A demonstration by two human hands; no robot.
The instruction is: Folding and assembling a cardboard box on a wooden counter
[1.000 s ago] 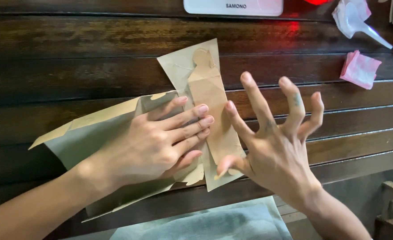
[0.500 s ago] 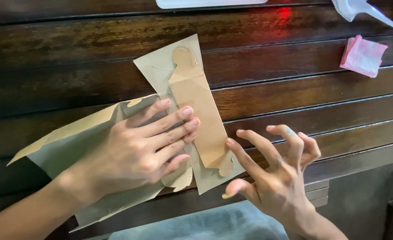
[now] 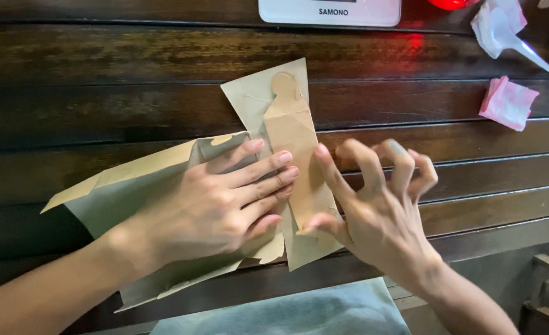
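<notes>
Brown paper bag (image 3: pixel 162 186) lies flat at centre frame on the dark slatted wooden bench (image 3: pixel 100 56), one end folded into a narrow strip (image 3: pixel 296 155) running top to bottom.

Left hand (image 3: pixel 218 205): flat, palm down, fingers spread, pressing the bag body to the bench. Not gripping, just pinning.

Right hand (image 3: pixel 373 205): clawed, fingers curled and apart. Thumb and forefinger tips touch the strip's right edge; the other fingers are lifted clear. Nothing is grasped.

Handling, my judgement:
- Light thin paper, stiff only along creases. Will creep or spring open unless pinned.
- Tears easily at the ragged torn edge in the lower middle; keep pull off that.
- Dry matte surface, not slippery under fingertips.
- Best hold: flat pressure on the body, pinch along the folded strip's edges. Don't lift by a single corner, it'll flop.

Count:
- Paper bag: 1, with 1 folded strip and 1 round tab at its top
- Hands: 2, same person
- White device (image 3: pixel 330 11), top edge: 1
- Pink folded paper (image 3: pixel 508 102), upper right: 1
- White plastic scoop with wrap (image 3: pixel 504 31), upper right: 1
- Red glowing object, top edge: 1, cropped, can't tell what
- Blue-grey cloth (image 3: pixel 287 310), bottom centre: 1
</notes>
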